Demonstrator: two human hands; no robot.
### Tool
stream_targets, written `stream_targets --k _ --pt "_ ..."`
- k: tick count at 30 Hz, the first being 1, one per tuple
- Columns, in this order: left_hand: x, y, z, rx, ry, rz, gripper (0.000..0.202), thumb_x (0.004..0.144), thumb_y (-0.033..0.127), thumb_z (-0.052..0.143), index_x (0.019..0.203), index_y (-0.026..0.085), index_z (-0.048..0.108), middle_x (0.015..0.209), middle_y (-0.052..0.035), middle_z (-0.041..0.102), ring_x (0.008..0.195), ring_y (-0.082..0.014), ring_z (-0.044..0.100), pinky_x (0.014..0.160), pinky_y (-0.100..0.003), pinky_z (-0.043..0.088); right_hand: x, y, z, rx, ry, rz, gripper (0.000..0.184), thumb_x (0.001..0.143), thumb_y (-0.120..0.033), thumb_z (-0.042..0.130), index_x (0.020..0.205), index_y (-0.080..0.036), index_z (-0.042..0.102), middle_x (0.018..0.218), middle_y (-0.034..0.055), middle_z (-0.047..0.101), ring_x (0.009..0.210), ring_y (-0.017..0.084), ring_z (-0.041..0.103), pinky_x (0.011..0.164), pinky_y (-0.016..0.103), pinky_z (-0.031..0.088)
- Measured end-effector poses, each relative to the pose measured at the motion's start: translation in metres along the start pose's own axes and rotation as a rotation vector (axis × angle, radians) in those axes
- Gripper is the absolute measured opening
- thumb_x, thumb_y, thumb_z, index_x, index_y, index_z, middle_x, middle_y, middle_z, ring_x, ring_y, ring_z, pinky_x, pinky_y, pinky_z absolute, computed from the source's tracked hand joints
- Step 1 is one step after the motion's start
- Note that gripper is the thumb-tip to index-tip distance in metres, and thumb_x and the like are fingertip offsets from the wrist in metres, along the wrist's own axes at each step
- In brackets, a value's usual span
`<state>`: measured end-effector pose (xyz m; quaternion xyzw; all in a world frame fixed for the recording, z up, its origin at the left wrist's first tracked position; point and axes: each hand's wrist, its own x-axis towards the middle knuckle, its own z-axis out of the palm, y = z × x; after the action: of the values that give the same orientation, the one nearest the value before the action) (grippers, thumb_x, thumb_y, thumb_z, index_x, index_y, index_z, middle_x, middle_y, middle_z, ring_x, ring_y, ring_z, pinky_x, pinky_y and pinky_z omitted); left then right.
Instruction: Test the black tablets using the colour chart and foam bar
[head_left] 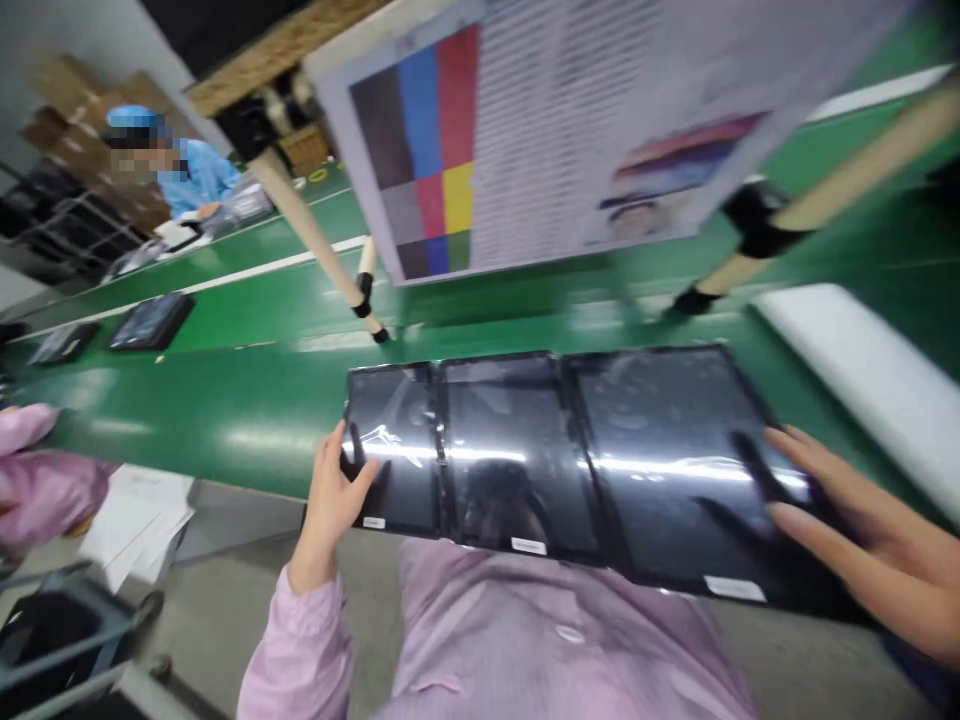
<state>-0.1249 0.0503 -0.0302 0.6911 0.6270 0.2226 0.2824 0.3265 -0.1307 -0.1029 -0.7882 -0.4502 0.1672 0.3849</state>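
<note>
Three black tablets lie side by side in a row before me: a left tablet (397,455), a middle tablet (510,450) and a right tablet (667,480). Their glossy screens face up and reflect a bright strip of light. Each has a small white label at its near edge. My left hand (334,500) grips the outer edge of the left tablet, its thumb over the screen. At the other end, my right hand (870,540) is closed around the outer edge of the right tablet. What lies beneath the row is hidden.
Behind the row, a printed test sheet (555,150) hangs over the green work surface (247,400). Pale posts (307,230) stand there. White foam (862,370) lies at right. More dark tablets (150,320) are further left. A co-worker in blue (195,175) sits beyond; a pink sleeve (52,490) shows left.
</note>
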Motion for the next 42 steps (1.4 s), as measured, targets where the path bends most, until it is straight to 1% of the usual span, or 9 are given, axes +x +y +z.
stream_targets --k 2,5,7,9,14,24,31,36,42 --pt "-0.012 0.018 0.013 0.19 -0.009 0.211 0.083 0.085 0.048 0.069 0.155 0.019 0.034 0.165 -0.0207 0.02 0.154 -0.0395 0.015 0.121 -0.065 0.015 -0.016 -0.005 -0.016 -0.063 -0.038 0.071 0.076 0.072 -0.081 0.057 0.144 -0.055 0.046 0.16 0.0026 0.037 0.127 0.041 0.057 0.079 0.057 0.057" --pt "-0.037 0.048 0.039 0.495 -0.212 0.674 0.097 0.079 0.065 0.072 0.157 0.025 0.03 0.168 -0.0185 0.018 0.154 -0.0456 0.007 0.117 -0.074 0.015 -0.02 -0.019 -0.017 -0.14 -0.101 0.095 0.083 0.075 -0.079 0.058 0.149 -0.044 0.046 0.165 0.0074 0.025 0.103 0.036 0.069 0.067 0.049 0.06" --pt "-0.049 0.063 0.057 0.589 -0.344 0.869 0.103 0.074 0.068 0.074 0.158 0.025 0.03 0.166 -0.0177 0.025 0.153 -0.0473 0.013 0.115 -0.073 0.026 -0.018 -0.025 -0.012 -0.212 -0.095 -0.003 0.08 0.083 -0.074 0.053 0.151 -0.033 0.047 0.166 0.0115 0.022 0.12 0.039 0.062 0.084 0.051 0.06" --pt "-0.055 0.069 0.072 0.662 -0.339 0.945 0.095 0.078 0.06 0.076 0.156 0.025 0.035 0.163 -0.0159 0.033 0.151 -0.0465 0.021 0.112 -0.068 0.036 -0.018 -0.028 -0.009 -0.317 -0.045 -0.146 0.073 0.091 -0.067 0.045 0.149 -0.022 0.05 0.165 0.0176 0.022 0.141 0.041 0.044 0.103 0.056 0.051" --pt "-0.051 0.064 0.082 0.735 -0.255 1.017 0.078 0.085 0.045 0.074 0.153 0.026 0.041 0.161 -0.0122 0.039 0.15 -0.0437 0.027 0.112 -0.063 0.042 -0.011 -0.036 -0.003 -0.552 0.01 -0.372 0.062 0.098 -0.056 0.041 0.143 -0.016 0.054 0.163 0.0205 0.025 0.149 0.039 0.029 0.113 0.063 0.036" --pt "-0.048 0.058 0.081 0.768 -0.231 1.11 0.086 0.075 0.041 0.084 0.15 0.021 0.045 0.157 -0.0165 0.044 0.149 -0.047 0.026 0.106 -0.062 0.049 0.075 -0.089 0.009 -0.678 -0.343 -0.421 0.072 0.091 -0.054 0.056 0.149 -0.012 0.048 0.157 0.019 0.04 0.144 0.039 0.039 0.114 0.055 0.036" --pt "-0.045 0.057 0.077 0.772 -0.198 1.16 0.083 0.076 0.047 0.082 0.148 0.02 0.049 0.154 -0.016 0.048 0.146 -0.0479 0.033 0.101 -0.059 0.054 0.109 -0.107 0.04 -0.647 -0.17 -0.392 0.056 0.099 -0.057 0.041 0.135 -0.017 0.058 0.127 0.0143 0.063 0.12 0.032 0.054 0.107 0.048 0.031" --pt "-0.044 0.055 0.074 0.729 -0.229 1.148 0.078 0.084 0.048 0.073 0.151 0.02 0.045 0.158 -0.0129 0.043 0.153 -0.0444 0.017 0.104 -0.057 0.052 0.11 -0.105 0.044 -0.64 -0.124 -0.368 0.051 0.098 -0.06 0.042 0.12 -0.019 0.063 0.114 0.012 0.064 0.108 0.03 0.056 0.098 0.045 0.03" --pt "-0.045 0.054 0.076 0.715 -0.253 1.116 0.076 0.087 0.05 0.07 0.152 0.023 0.043 0.161 -0.0122 0.038 0.153 -0.0445 0.016 0.108 -0.059 0.047 0.113 -0.106 0.048 -0.633 -0.095 -0.345 0.051 0.099 -0.06 0.04 0.12 -0.018 0.061 0.114 0.0132 0.065 0.109 0.029 0.054 0.097 0.043 0.028"
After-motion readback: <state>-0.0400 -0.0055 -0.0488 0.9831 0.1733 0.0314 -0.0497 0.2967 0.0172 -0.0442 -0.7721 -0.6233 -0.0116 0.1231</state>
